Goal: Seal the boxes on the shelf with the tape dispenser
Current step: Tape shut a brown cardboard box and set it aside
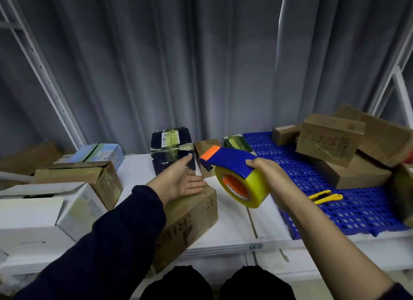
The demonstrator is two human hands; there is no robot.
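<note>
Gripping the tape dispenser by its blue shell, right hand is holding it just right of the left hand, which is resting, fingers straight, on the brown cardboard box. Box is probably light and thin-walled: pressing its top beats squeezing the sides.

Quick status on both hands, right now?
Left hand: open, fingers straight, over the brown cardboard box.
Right hand: gripping the blue-and-orange plastic tape dispenser.
</note>
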